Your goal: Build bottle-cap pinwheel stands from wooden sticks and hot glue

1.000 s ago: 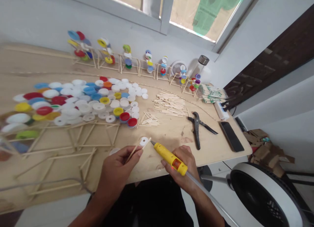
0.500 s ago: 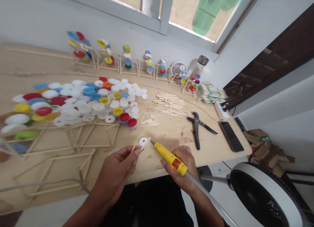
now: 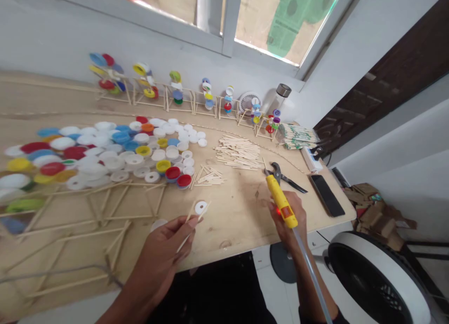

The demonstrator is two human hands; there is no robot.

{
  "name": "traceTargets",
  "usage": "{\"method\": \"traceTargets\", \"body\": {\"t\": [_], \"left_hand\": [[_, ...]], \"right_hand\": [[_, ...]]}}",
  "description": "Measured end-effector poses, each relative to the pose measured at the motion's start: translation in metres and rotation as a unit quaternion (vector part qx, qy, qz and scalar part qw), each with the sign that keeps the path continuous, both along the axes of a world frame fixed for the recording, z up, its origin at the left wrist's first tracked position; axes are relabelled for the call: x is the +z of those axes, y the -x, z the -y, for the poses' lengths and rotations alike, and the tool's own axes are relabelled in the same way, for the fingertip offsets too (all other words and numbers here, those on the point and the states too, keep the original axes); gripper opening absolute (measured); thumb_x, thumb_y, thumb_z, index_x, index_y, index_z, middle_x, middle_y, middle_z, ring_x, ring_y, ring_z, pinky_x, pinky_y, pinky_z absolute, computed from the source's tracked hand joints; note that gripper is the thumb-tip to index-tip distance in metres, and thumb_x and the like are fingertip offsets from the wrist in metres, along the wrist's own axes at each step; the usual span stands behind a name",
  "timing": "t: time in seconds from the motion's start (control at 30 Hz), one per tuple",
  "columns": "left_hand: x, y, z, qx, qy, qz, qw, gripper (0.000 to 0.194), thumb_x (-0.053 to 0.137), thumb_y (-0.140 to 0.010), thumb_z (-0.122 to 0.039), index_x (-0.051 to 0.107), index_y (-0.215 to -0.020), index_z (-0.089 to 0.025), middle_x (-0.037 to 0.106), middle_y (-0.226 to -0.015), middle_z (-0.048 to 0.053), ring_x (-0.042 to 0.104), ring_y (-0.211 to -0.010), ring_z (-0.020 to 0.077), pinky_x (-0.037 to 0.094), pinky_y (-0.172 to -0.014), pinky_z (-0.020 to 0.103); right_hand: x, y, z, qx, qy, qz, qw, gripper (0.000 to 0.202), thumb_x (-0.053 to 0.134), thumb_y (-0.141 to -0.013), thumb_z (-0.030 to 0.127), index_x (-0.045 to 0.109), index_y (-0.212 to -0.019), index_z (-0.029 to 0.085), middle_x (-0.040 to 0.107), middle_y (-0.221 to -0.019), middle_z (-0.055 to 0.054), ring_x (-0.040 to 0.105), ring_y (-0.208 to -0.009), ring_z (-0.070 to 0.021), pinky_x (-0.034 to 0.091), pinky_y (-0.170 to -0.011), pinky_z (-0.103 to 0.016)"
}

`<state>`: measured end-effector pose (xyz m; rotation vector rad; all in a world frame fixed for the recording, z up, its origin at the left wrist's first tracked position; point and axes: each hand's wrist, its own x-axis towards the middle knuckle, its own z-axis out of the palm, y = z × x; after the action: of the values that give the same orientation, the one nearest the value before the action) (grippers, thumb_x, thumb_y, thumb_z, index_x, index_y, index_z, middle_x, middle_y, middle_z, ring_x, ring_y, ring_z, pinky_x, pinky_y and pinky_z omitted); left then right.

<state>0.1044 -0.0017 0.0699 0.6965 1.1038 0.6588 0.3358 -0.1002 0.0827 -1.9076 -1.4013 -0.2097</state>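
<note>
Thin wooden sticks are pinched between the thumb and fingers of my left hand, over the table's front part. Just beyond their tips lies a white bottle cap with a hole in its middle. My right hand is wrapped round a yellow glue gun with a long clear glue stick coming out of its back. The gun's nozzle points away from me, in front of the pliers, and partly hides them. A red light glows on its side.
Colourful bottle caps cover the table's left, with stick frames in front. Cut sticks lie mid-table. Several small cap wheels stand along the wall. A phone rests at right; a fan stands beside the table.
My right hand has carried the glue gun right and away from the sticks, towards the pliers. My left hand still holds the sticks in nearly the same place.
</note>
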Motion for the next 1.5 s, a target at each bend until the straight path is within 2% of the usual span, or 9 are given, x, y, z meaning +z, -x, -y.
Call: {"method": "traceTargets", "body": {"t": [0.23, 0.37, 0.73, 1.1, 1.2, 1.27, 1.33, 1.4, 1.5], "left_hand": [[-0.004, 0.0, 0.004, 0.01, 0.014, -0.011, 1.0, 0.04, 0.083, -0.045, -0.042, 0.062, -0.068, -0.016, 0.039, -0.047, -0.009, 0.021, -0.04, 0.001, 0.014, -0.039, 0.017], [-0.004, -0.002, 0.008, 0.009, 0.016, -0.017, 1.0, 0.041, 0.083, -0.044, -0.042, 0.062, -0.068, -0.016, 0.041, -0.047, -0.008, 0.023, -0.04, 0.001, 0.016, -0.04, 0.016], [0.001, -0.007, 0.006, 0.022, 0.032, 0.007, 0.999, 0.042, 0.085, -0.042, -0.039, 0.065, -0.071, -0.015, 0.044, -0.048, -0.008, 0.025, -0.041, 0.0008, 0.02, -0.04, 0.015], [-0.001, -0.004, 0.003, 0.012, 0.031, 0.033, 0.999, 0.044, 0.085, -0.047, -0.046, 0.058, -0.063, -0.015, 0.041, -0.046, -0.009, 0.021, -0.038, -0.0016, 0.013, -0.039, 0.014], [0.0, -0.005, 0.003, 0.023, 0.025, 0.035, 0.999, 0.045, 0.086, -0.045, -0.045, 0.06, -0.065, -0.014, 0.041, -0.047, -0.009, 0.022, -0.04, -0.0011, 0.014, -0.039, 0.014], [0.001, -0.006, 0.005, 0.029, 0.021, 0.03, 0.999, 0.044, 0.085, -0.046, -0.045, 0.06, -0.065, -0.014, 0.042, -0.049, -0.008, 0.025, -0.042, 0.0, 0.015, -0.039, 0.015], [0.0, -0.007, 0.007, 0.025, 0.01, 0.026, 0.999, 0.041, 0.084, -0.05, -0.045, 0.061, -0.067, -0.015, 0.044, -0.051, -0.007, 0.027, -0.043, 0.0011, 0.018, -0.04, 0.015], [-0.001, -0.008, 0.01, 0.014, -0.008, 0.025, 1.0, 0.04, 0.082, -0.053, -0.046, 0.063, -0.07, -0.015, 0.044, -0.051, -0.007, 0.028, -0.044, 0.0017, 0.019, -0.041, 0.016], [-0.003, -0.008, 0.015, -0.004, -0.023, 0.027, 0.999, 0.041, 0.08, -0.055, -0.048, 0.063, -0.07, -0.015, 0.043, -0.049, -0.008, 0.026, -0.042, 0.0014, 0.019, -0.04, 0.017]], "right_hand": [[-0.014, -0.087, 0.01, -0.056, 0.072, 0.227, 0.97, 0.009, 0.048, -0.091, 0.024, 0.053, -0.085, 0.02, 0.061, -0.083, -0.009, 0.053, -0.082, -0.0246, 0.037, -0.075, -0.037], [-0.02, -0.12, 0.012, -0.043, 0.141, 0.286, 0.947, 0.003, 0.051, -0.087, 0.017, 0.053, -0.085, 0.019, 0.061, -0.084, -0.01, 0.052, -0.086, -0.0259, 0.035, -0.077, -0.037], [-0.027, -0.132, -0.003, 0.006, 0.217, 0.297, 0.93, 0.009, 0.056, -0.084, 0.022, 0.059, -0.088, 0.016, 0.064, -0.093, -0.013, 0.051, -0.093, -0.0276, 0.031, -0.081, -0.038], [-0.012, -0.146, 0.01, 0.046, 0.284, 0.246, 0.925, 0.041, 0.064, -0.075, 0.033, 0.061, -0.113, 0.019, 0.062, -0.117, -0.014, 0.051, -0.108, -0.0319, 0.038, -0.086, -0.043], [0.003, -0.123, 0.022, 0.008, 0.215, 0.197, 0.956, 0.039, 0.059, -0.081, 0.032, 0.062, -0.118, 0.02, 0.062, -0.119, -0.015, 0.051, -0.113, -0.0337, 0.039, -0.09, -0.049], [0.013, -0.087, 0.028, 0.007, 0.126, 0.102, 0.987, 0.03, 0.056, -0.086, 0.031, 0.065, -0.112, 0.021, 0.065, -0.115, -0.013, 0.055, -0.11, -0.0308, 0.042, -0.093, -0.048], [0.017, -0.038, 0.027, 0.058, 0.069, -0.052, 0.995, 0.023, 0.055, -0.089, 0.03, 0.068, -0.106, 0.023, 0.069, -0.107, -0.01, 0.061, -0.104, -0.0265, 0.046, -0.092, -0.044], [0.014, 0.014, 0.019, 0.112, 0.054, -0.214, 0.969, 0.019, 0.055, -0.09, 0.029, 0.072, -0.099, 0.024, 0.071, -0.099, -0.008, 0.063, -0.097, -0.0234, 0.048, -0.086, -0.038], [-0.002, 0.074, -0.002, 0.154, 0.044, -0.409, 0.898, 0.018, 0.06, -0.088, 0.031, 0.075, -0.093, 0.023, 0.07, -0.087, -0.005, 0.064, -0.084, -0.0191, 0.049, -0.077, -0.031]]}}
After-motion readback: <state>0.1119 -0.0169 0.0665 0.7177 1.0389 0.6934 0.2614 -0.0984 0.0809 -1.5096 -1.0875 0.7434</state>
